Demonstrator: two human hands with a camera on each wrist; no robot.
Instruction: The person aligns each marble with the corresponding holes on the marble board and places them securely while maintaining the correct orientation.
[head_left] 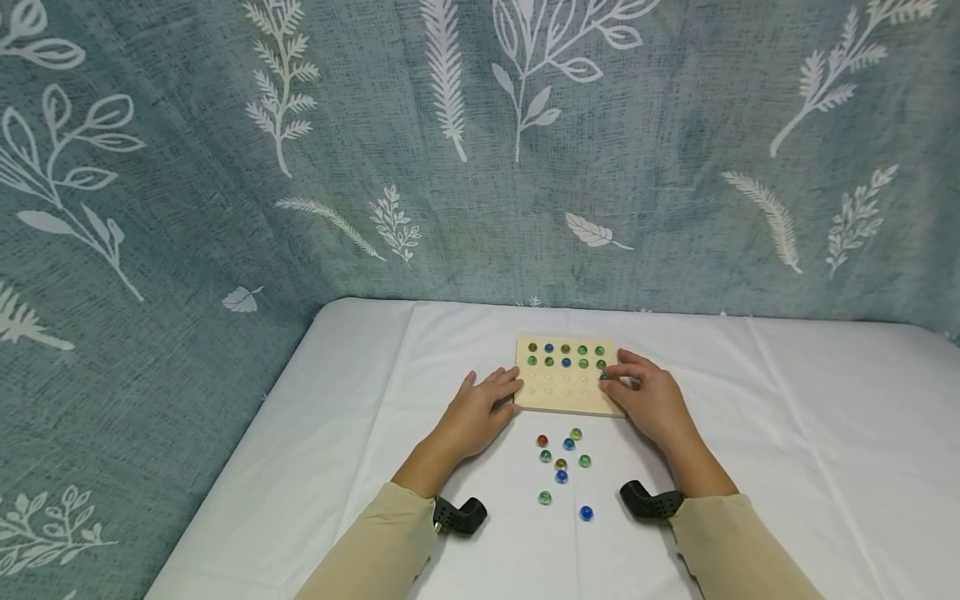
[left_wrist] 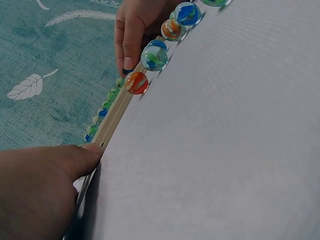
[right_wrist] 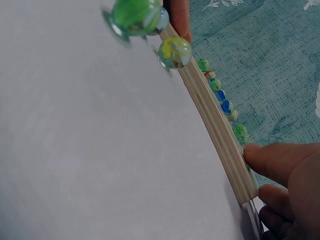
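touching board (head_left: 551, 403) with left fingers (head_left: 508, 388) spread; pinching marble (head_left: 604, 377) in right fingers (head_left: 627, 371). likely light, hard, slippery: grip at widest girth.

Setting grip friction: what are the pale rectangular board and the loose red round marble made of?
Pale rectangular wooden board: likely plywood, matte; its edge shows striped layers. Red round glassy marble: probably glass, glossy; translucent with inner swirls, though clear plastic is possible.

Teal fabric backdrop (head_left: 360, 125), white leaf print (head_left: 588, 229), fills upper and left frame. White-covered table (head_left: 862, 467) occupies lower centre and right.
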